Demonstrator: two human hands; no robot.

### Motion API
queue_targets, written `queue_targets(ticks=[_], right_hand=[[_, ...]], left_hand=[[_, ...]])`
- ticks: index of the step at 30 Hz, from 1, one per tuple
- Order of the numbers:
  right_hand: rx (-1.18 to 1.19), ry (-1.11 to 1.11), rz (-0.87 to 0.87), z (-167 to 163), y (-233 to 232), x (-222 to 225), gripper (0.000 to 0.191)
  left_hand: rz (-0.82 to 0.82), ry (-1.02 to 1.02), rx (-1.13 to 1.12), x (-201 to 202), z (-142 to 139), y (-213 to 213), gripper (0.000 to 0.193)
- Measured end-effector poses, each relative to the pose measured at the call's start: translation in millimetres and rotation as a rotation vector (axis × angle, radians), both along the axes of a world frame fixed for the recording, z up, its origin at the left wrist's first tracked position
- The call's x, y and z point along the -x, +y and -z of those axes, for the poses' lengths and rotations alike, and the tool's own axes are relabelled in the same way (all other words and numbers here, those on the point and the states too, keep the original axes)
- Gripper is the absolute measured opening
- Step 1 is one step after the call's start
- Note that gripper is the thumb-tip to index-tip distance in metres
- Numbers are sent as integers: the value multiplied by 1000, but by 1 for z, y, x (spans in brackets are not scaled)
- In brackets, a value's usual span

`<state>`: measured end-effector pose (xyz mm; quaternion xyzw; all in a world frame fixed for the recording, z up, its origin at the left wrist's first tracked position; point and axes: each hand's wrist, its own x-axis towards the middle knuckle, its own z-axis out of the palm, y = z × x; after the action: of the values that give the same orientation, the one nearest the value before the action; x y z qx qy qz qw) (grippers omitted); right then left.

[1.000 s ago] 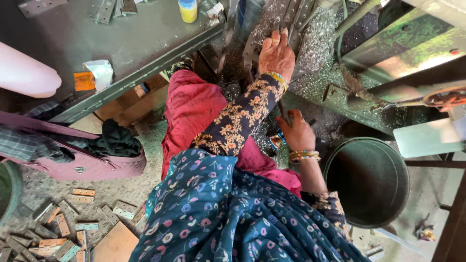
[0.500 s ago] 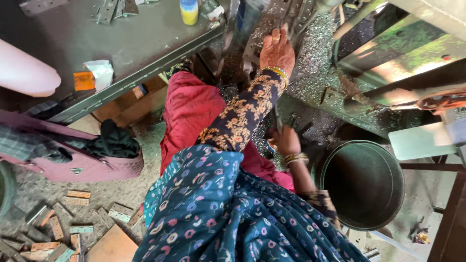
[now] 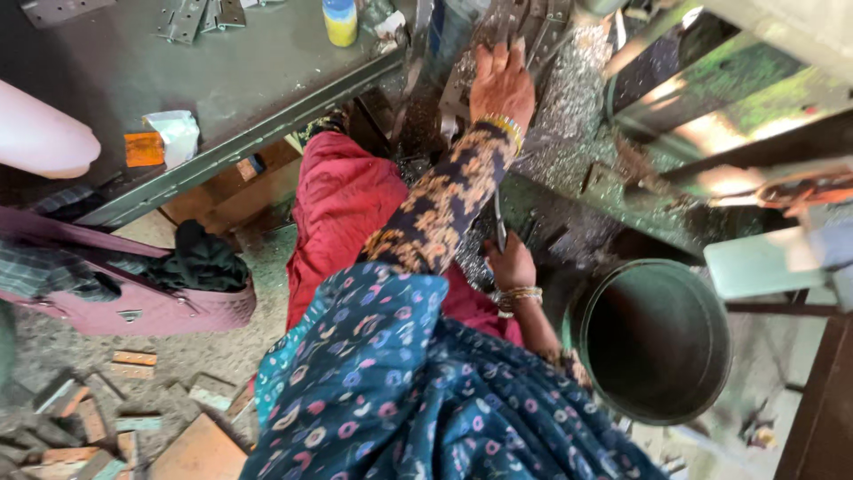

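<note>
Gripping one thin metal strip [image 3: 500,222], right hand [image 3: 511,265] sits beside the bucket [image 3: 656,400]; left hand [image 3: 502,84] lies flat, fingertips half-hidden among metal pieces [image 3: 462,76].

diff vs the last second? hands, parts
The right hand dropped from the bench toward the lap, holding a thin metal strip upright. The left hand stayed flat on the metal pieces up the bench. The round bin did not move.

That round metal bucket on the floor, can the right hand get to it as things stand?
Probably yes. The right hand hangs low beside the round metal bucket, whose open mouth faces up with nothing between them. It seems to hold a thin metal strip, which could hamper gripping.
</note>
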<state>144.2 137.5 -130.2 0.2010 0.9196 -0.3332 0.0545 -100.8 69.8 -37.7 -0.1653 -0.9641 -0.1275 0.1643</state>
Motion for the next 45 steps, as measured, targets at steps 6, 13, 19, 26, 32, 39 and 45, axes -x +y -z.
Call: queue_targets(ticks=[6, 13, 19, 26, 32, 39, 45], right_hand=[[-193, -41, -119, -3, 29, 9, 41], [-171, -60, -31, 27, 9, 0, 39], [-496, -74, -77, -23, 15, -2, 31], [-86, 749, -51, -130, -4, 7, 16], [-88, 773, -5, -137, -13, 3, 13], [-74, 697, -17, -125, -4, 2, 10], [-90, 571, 99, -126, -11, -2, 10]], left_hand=[[30, -194, 135, -3, -16, -10, 32], [11, -109, 142, 12, -36, -2, 42], [-8, -18, 119, -3, -21, -24, 36], [166, 319, -86, -79, 10, -75, 34], [379, 273, -240, -72, -4, -69, 29], [-92, -99, -71, -44, -27, 28, 17], [94, 65, -174, -81, 5, -48, 24]])
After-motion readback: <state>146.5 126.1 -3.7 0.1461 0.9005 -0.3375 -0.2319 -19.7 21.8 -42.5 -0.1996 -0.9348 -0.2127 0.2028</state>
